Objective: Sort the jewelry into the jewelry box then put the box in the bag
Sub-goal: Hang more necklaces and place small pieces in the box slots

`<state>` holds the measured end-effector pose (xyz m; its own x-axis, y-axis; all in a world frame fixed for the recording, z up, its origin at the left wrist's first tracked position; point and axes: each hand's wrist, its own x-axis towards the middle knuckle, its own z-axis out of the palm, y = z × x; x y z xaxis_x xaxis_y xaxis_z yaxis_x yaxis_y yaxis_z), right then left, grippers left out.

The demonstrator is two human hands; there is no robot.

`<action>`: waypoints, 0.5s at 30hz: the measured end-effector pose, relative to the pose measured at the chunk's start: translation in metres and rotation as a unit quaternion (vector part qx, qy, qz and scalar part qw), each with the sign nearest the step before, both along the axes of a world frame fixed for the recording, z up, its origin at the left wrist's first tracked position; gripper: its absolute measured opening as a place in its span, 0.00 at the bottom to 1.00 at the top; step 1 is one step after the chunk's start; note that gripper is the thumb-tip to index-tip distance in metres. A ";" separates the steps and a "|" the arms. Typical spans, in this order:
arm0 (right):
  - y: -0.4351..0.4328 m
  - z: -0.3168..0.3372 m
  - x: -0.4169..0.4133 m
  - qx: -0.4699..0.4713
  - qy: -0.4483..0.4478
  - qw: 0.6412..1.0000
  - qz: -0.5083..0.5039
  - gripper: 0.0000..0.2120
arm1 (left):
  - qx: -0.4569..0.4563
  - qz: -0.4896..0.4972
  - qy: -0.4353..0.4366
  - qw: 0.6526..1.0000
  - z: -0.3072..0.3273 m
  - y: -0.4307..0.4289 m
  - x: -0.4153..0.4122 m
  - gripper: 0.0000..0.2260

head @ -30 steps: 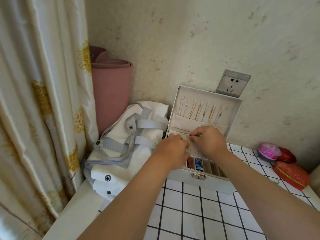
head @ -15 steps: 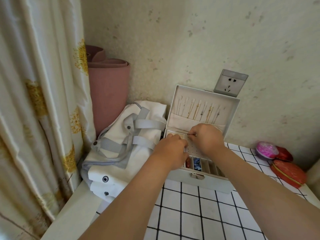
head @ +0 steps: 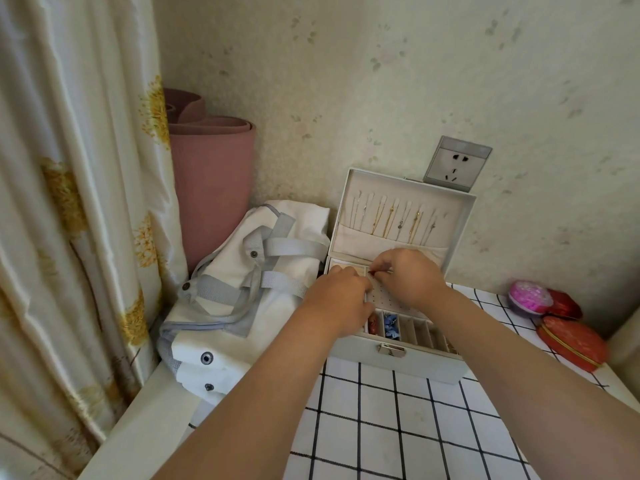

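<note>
A pale grey jewelry box (head: 408,362) stands open against the wall, its lid upright with several thin necklaces (head: 391,220) hanging inside. Both hands work over the perforated earring panel (head: 382,297) in the box. My right hand (head: 408,275) pinches a tiny dark red earring (head: 371,273) at the panel's top left. My left hand (head: 341,296) lies curled over the box's left compartments; what its fingers hold is hidden. Front slots hold a red piece (head: 373,323) and a blue piece (head: 391,325). A white bag (head: 242,299) with grey straps lies left of the box.
The box sits on a white cloth with a black grid (head: 398,427). Red pouches (head: 571,341) and a pink round object (head: 530,296) lie at the right. A rolled pink mat (head: 214,174) and a curtain (head: 69,202) stand left. A wall socket (head: 457,164) is above the lid.
Both hands stay over the earring panel with only small finger movements. The view has shifted slightly.
</note>
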<state>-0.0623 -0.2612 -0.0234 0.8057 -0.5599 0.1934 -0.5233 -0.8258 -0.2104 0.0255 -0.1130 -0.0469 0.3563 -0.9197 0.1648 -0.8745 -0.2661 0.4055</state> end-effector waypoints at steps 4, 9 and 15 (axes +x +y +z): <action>-0.001 0.000 0.003 0.014 0.009 1.000 -0.002 0.10 | -0.001 -0.001 -0.006 1.000 -0.001 0.000 -0.001 0.17; -0.004 0.006 -0.011 0.071 -0.016 0.997 -0.003 0.14 | 0.001 -0.002 -0.012 1.000 0.000 0.000 -0.002 0.18; 0.004 0.019 -0.055 0.083 -0.021 0.996 -0.028 0.10 | -0.004 0.015 -0.061 0.998 0.003 -0.001 -0.011 0.18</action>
<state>-0.1171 -0.2567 -0.0049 0.7652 -0.6312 0.1267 -0.5558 -0.7470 -0.3647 0.0144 -0.1141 -0.0435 0.3611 -0.9071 0.2164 -0.9092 -0.2909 0.2979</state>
